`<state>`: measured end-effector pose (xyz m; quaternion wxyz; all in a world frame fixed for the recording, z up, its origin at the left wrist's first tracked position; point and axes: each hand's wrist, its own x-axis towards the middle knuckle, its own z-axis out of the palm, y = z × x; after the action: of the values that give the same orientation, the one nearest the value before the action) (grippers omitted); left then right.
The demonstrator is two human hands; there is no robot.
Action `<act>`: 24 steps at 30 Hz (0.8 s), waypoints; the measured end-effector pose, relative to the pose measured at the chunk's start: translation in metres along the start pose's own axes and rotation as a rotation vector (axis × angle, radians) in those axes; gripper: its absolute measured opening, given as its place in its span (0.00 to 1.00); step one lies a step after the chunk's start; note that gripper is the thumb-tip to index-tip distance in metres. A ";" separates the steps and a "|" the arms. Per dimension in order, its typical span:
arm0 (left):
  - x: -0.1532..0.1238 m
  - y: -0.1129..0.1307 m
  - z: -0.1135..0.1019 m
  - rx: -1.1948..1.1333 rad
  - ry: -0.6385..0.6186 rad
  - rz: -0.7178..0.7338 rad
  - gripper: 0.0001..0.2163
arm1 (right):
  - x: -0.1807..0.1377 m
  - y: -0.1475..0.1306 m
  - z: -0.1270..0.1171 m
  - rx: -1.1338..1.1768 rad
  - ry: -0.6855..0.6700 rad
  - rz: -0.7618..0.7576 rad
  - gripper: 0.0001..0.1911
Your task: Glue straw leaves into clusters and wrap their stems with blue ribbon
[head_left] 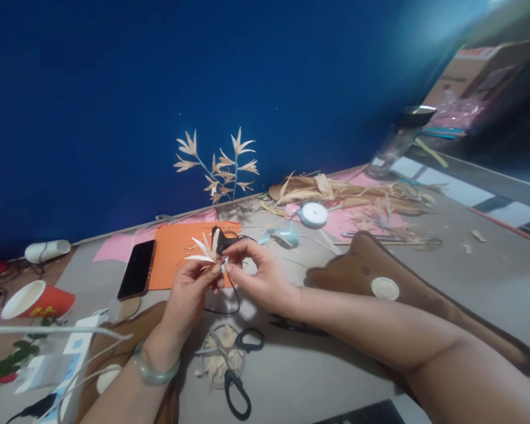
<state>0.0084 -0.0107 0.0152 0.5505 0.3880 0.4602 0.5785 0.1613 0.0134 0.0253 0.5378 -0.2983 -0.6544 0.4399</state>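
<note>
My left hand (196, 281) pinches the base of a small flower (205, 250) with pale, pointed petals that look like dried husk. Against that base, the fingertips of my right hand (256, 274) are pressed together. A light bluish scrap shows between the two hands, but what the right fingers grip is too small to make out. Beneath both hands lies an orange sheet (170, 259). Nearer to me, black-handled scissors (230, 359) rest across a round dish of husk scraps (212, 368).
A branch of husk flowers (223, 171) stands by the blue wall. Behind my right hand are a tape roll (313, 215) and dried husks (331, 188). A phone (136, 270), a red paper cup (39, 300) and a power strip (73, 365) lie left; a brown mat (353, 271) lies right.
</note>
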 end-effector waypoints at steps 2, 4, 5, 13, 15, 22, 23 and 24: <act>0.001 -0.001 -0.001 -0.055 0.015 0.000 0.10 | 0.001 0.001 0.000 0.000 0.017 0.024 0.04; 0.003 -0.001 -0.002 -0.117 0.030 -0.006 0.10 | 0.002 0.003 0.000 -0.011 -0.017 0.057 0.04; 0.003 0.000 -0.002 -0.146 0.038 -0.011 0.10 | 0.002 0.005 0.000 -0.018 -0.049 0.070 0.04; 0.001 0.005 0.000 -0.185 0.033 -0.118 0.11 | 0.000 0.010 0.000 -0.007 -0.123 0.106 0.03; 0.001 0.005 0.000 -0.183 0.034 -0.134 0.11 | 0.000 0.010 0.001 0.003 -0.120 0.115 0.03; 0.003 -0.001 -0.002 -0.142 0.034 -0.081 0.10 | 0.001 0.010 0.001 -0.006 -0.107 0.117 0.05; 0.003 -0.001 -0.002 -0.130 0.028 -0.068 0.10 | 0.001 0.009 0.001 -0.005 -0.102 0.113 0.04; 0.003 -0.001 -0.002 -0.117 0.021 -0.053 0.09 | 0.002 0.009 0.001 -0.006 -0.098 0.111 0.04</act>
<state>0.0062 -0.0076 0.0132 0.5825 0.3366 0.4417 0.5936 0.1596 0.0184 0.0183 0.4791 -0.3140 -0.6636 0.4812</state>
